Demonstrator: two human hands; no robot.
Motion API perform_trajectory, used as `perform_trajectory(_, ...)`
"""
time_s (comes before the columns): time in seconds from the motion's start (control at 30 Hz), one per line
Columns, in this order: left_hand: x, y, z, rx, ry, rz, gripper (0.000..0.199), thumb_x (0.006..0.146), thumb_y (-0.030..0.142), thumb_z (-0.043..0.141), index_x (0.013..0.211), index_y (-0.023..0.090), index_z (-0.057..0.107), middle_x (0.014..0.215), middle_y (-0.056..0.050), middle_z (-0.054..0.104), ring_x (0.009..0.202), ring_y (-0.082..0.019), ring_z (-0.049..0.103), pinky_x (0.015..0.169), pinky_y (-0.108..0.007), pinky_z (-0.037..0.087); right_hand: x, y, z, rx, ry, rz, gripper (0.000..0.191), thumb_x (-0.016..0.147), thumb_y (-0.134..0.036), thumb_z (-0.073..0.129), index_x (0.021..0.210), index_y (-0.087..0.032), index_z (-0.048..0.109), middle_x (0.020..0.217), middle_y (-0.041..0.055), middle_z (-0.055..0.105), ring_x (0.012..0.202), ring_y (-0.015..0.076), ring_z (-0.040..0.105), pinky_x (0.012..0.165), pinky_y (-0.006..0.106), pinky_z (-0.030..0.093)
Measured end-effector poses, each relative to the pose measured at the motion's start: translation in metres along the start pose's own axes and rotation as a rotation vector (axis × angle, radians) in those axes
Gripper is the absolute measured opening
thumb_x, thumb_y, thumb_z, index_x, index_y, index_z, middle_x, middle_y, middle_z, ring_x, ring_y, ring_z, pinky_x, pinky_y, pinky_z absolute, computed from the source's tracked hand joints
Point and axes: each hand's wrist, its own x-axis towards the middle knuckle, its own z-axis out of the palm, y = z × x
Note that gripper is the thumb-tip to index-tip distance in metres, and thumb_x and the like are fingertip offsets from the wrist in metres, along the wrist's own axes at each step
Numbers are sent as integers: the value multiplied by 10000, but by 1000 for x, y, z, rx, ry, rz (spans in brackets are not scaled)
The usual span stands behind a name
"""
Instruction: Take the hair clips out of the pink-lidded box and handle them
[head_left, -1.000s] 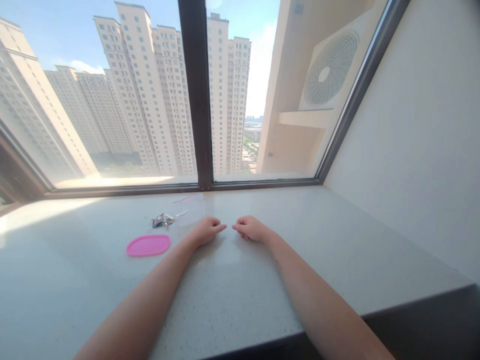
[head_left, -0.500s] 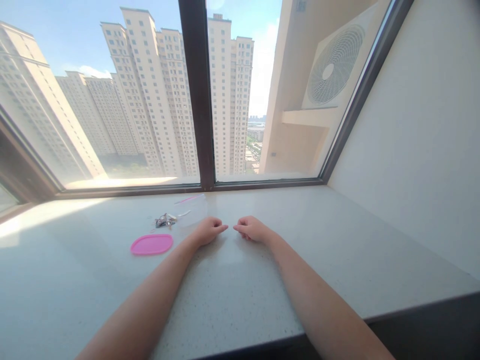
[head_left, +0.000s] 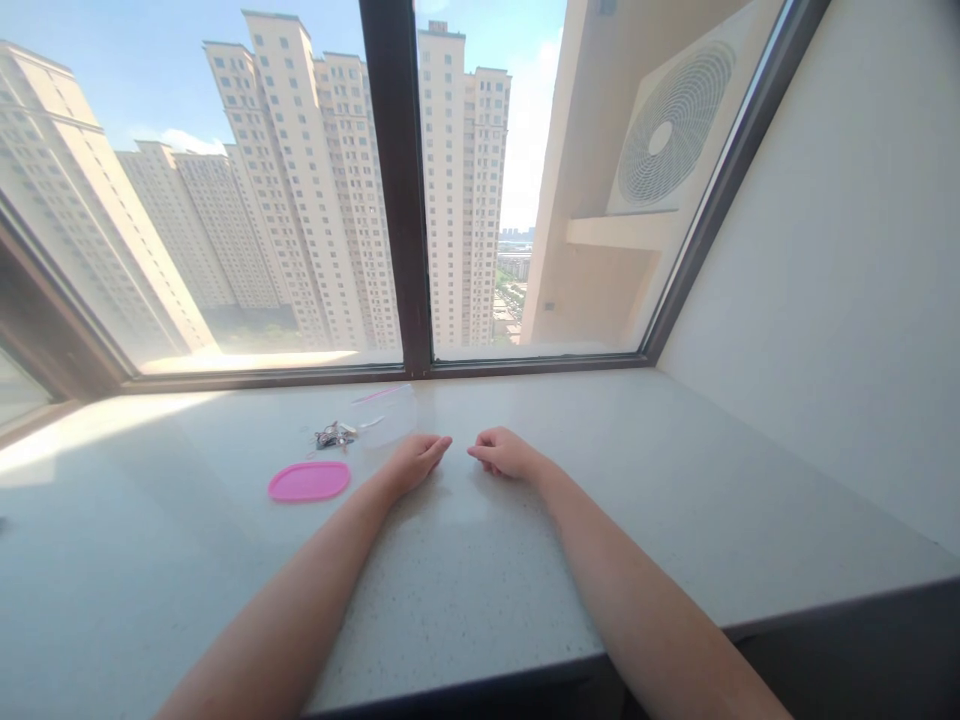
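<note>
My left hand (head_left: pixel 421 458) rests on the pale countertop, fingers pressed together and tips turned toward the right. Facing it across a small gap is my right hand (head_left: pixel 504 452), its fingers curled in and the tips pinched. Whatever either hand holds, if anything, is hidden or too small to make out. A clear zip bag (head_left: pixel 390 425) with a pink seal lies flat just behind my left hand. Left of the bag is a little heap of small metallic and dark pieces (head_left: pixel 335 435). A shallow pink oval tray (head_left: pixel 309 482) lies nearer me, left of my left forearm.
The speckled pale countertop (head_left: pixel 465 590) runs along a brown-framed window (head_left: pixel 411 200). A white wall (head_left: pixel 840 300) bounds it on the right. Its dark front edge (head_left: pixel 525 690) shows at the bottom. Outside stand tall buildings and an air-conditioner unit (head_left: pixel 667 130).
The fingers of my left hand have turned to point slightly upward and look straighter. My right hand has barely moved. The whole view has shifted slightly.
</note>
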Motion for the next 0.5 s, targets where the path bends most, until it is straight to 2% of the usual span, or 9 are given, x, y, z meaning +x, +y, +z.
perform_trajectory(0.23,-11,-1,-2,-11,23,-1,547,861,615,267,542,196,416,484,33,450,500,-121,404,538,-241,307,2,5,1,-27,9,-11,226,823,-314,564,667,-155,522,536,-24,566,402,77,469,413,193,324)
perform_trajectory(0.5,-12,-3,-2,41,60,16,542,870,580,308,517,188,433,471,30,471,501,-123,435,558,-244,312,0,5,2,-24,26,-30,238,826,-318,545,650,-160,517,528,-24,565,403,78,458,419,200,329)
